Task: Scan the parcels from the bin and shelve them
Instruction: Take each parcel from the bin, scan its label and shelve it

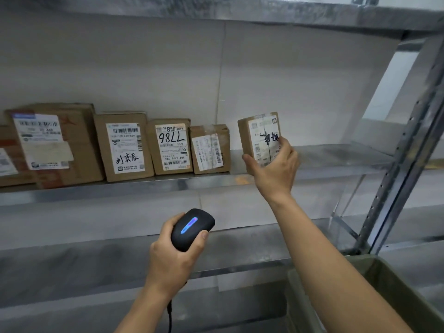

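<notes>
A row of boxes (125,146) is lined up along the shelf's (336,155) left stretch. The black scanner (192,228) is gripped by the left hand (176,258) below the shelf's front edge. A small parcel (260,138) is clutched upright in the right hand (274,169), above the shelf's bare right part.

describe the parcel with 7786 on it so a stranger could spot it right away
Look at the metal shelf holding a row of cardboard parcels. Counting back from the bare right end, the 7786 parcel is second, left of a smaller taped parcel. Only its label carries big handwritten black digits, reading upside down.
</notes>
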